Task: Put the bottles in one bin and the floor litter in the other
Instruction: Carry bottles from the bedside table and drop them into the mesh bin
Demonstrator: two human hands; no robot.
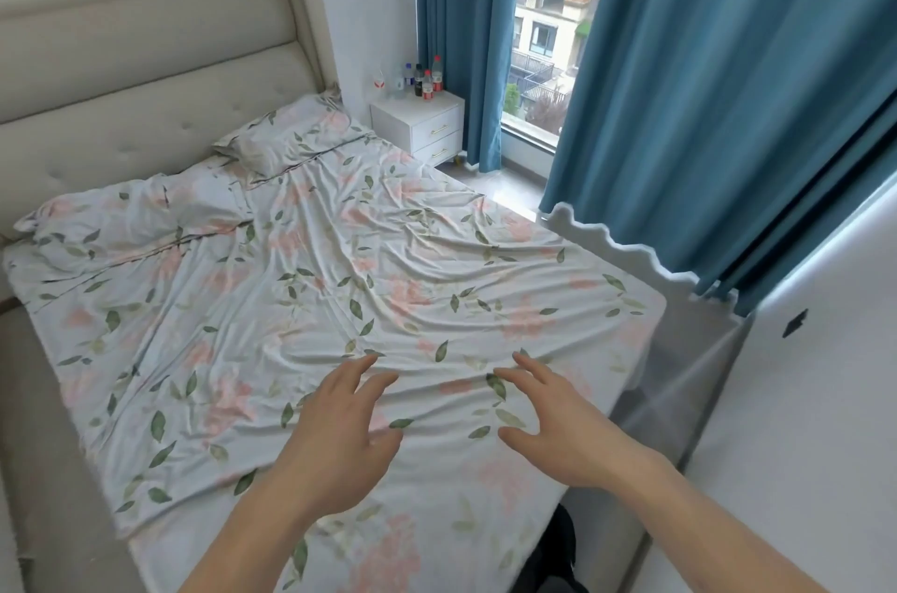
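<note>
Several plastic bottles (427, 80), some with red caps and labels, stand on a white nightstand (417, 126) at the far side of the bed, next to the window. My left hand (340, 437) and my right hand (558, 427) hover side by side over the foot of the bed, fingers spread, holding nothing. No bin and no floor litter show in this view.
A bed with a wrinkled floral sheet (315, 301) and two pillows fills the middle. A padded headboard (145, 73) stands at the left. Blue curtains (704, 82) frame the window at the right. A narrow strip of floor (490, 184) runs between bed and window.
</note>
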